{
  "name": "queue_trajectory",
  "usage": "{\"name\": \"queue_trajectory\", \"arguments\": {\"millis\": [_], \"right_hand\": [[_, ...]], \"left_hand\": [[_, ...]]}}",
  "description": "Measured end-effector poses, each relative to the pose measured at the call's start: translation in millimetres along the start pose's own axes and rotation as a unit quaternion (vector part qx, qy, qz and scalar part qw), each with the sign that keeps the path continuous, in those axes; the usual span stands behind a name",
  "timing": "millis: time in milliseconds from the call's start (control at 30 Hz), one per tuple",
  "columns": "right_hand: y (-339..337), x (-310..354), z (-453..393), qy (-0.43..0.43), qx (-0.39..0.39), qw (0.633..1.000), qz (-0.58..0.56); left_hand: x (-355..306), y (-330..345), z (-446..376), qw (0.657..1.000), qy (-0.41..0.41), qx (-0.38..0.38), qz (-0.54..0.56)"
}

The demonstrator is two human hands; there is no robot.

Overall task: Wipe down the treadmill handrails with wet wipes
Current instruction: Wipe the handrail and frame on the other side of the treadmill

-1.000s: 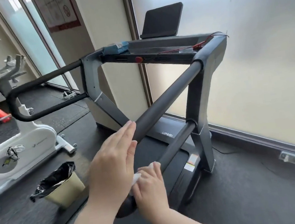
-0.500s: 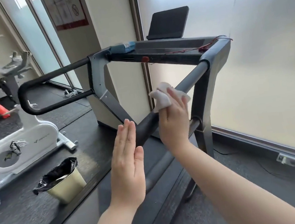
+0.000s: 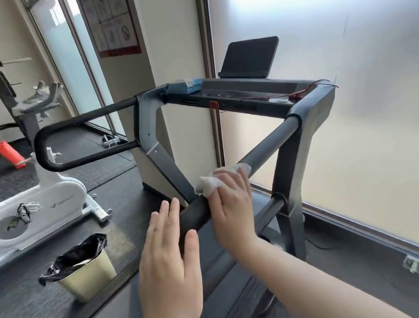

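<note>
The treadmill's right handrail (image 3: pixel 268 145) is a dark round bar slanting down toward me from the console (image 3: pixel 247 91). My right hand (image 3: pixel 232 204) is wrapped over this bar with a white wet wipe (image 3: pixel 210 184) held against it. My left hand (image 3: pixel 169 261) floats just left of the bar's near end, fingers straight and together, holding nothing. The left handrail (image 3: pixel 81 117) loops out to the left as a black U-shaped bar. A blue wipes pack (image 3: pixel 183 87) lies on the console's left corner.
A gold bin with a black liner (image 3: pixel 84 270) stands on the floor at lower left. A white exercise bike (image 3: pixel 27 211) is further left. A frosted glass wall (image 3: pixel 371 109) runs along the right. A tablet (image 3: pixel 249 58) is propped on the console.
My right hand with the wipe has slid back down the right handrail toward me after reaching higher up it half a second ago. The left hand stays flat beside the bar.
</note>
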State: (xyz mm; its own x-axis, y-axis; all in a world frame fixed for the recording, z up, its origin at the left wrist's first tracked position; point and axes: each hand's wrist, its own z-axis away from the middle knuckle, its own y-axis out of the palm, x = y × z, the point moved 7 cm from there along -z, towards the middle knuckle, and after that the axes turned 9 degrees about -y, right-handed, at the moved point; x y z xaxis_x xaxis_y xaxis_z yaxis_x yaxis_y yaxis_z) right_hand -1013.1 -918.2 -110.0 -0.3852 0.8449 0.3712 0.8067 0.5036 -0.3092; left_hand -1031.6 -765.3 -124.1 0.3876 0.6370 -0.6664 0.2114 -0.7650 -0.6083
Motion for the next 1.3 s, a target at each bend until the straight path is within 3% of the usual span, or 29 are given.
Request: {"name": "queue_trajectory", "arguments": {"millis": [67, 133, 300, 400, 433, 533, 600, 667, 767, 833, 967, 1067, 1133, 1200, 1233, 1300], "right_hand": [[2.3, 23.7, 8.2, -0.155, 0.066, 0.985, -0.043], [-4.9, -5.5, -6.7, -0.235, 0.131, 0.963, -0.032], [-35.5, -160.6, -71.1, -0.058, 0.139, 0.983, 0.103], [-33.4, -162.9, -75.9, 0.061, 0.068, 0.992, 0.083], [-28.0, -143.1, -67.0, 0.053, 0.043, 0.995, 0.071], [-24.9, -79.5, -34.3, -0.164, 0.079, 0.983, -0.015], [-33.8, -108.3, -50.1, -0.252, 0.127, 0.959, -0.009], [-40.0, -158.6, -79.1, -0.193, 0.137, 0.971, 0.042], [-40.3, -197.1, -94.0, -0.018, 0.096, 0.992, 0.084], [-31.0, -172.7, -80.8, 0.036, 0.088, 0.992, 0.084], [-10.3, -49.5, -28.9, -0.118, 0.120, 0.986, -0.023], [-1.0, 11.5, -9.0, -0.197, 0.112, 0.971, -0.072], [5.0, 32.9, -8.8, -0.216, 0.111, 0.966, -0.086], [12.0, 50.5, -11.6, -0.238, 0.130, 0.960, -0.075], [15.3, 61.2, -12.3, -0.255, 0.152, 0.953, -0.062], [21.1, 88.7, -4.9, -0.307, 0.186, 0.932, -0.043]], "left_hand": [[-9.1, 1.4, -10.1, 0.998, 0.014, -0.015, -0.065], [-23.5, 7.7, -21.4, 0.989, 0.034, -0.017, -0.144], [-54.0, 28.1, -43.2, 0.962, 0.032, -0.010, -0.271], [-64.5, 43.9, -56.6, 0.944, 0.020, 0.003, -0.329], [-67.8, 49.1, -60.5, 0.940, 0.014, 0.006, -0.342], [-78.0, 53.3, -63.8, 0.925, -0.001, -0.026, -0.379], [-80.8, 52.6, -62.4, 0.926, 0.003, -0.051, -0.375], [-80.6, 52.3, -56.0, 0.929, 0.014, -0.075, -0.362], [-76.8, 48.2, -45.0, 0.928, 0.009, -0.121, -0.353], [-68.9, 43.8, -32.7, 0.928, -0.011, -0.136, -0.347], [-51.1, 35.8, -1.7, 0.932, -0.037, -0.146, -0.329], [-37.8, 27.4, 17.6, 0.957, -0.057, -0.134, -0.252], [-21.2, 15.3, 31.5, 0.972, -0.123, -0.113, -0.167], [13.4, 3.4, 59.0, 0.957, -0.246, -0.037, -0.149], [36.9, 0.6, 80.3, 0.931, -0.317, 0.041, -0.177], [87.3, 0.2, 143.7, 0.833, -0.433, 0.257, -0.227]]}}
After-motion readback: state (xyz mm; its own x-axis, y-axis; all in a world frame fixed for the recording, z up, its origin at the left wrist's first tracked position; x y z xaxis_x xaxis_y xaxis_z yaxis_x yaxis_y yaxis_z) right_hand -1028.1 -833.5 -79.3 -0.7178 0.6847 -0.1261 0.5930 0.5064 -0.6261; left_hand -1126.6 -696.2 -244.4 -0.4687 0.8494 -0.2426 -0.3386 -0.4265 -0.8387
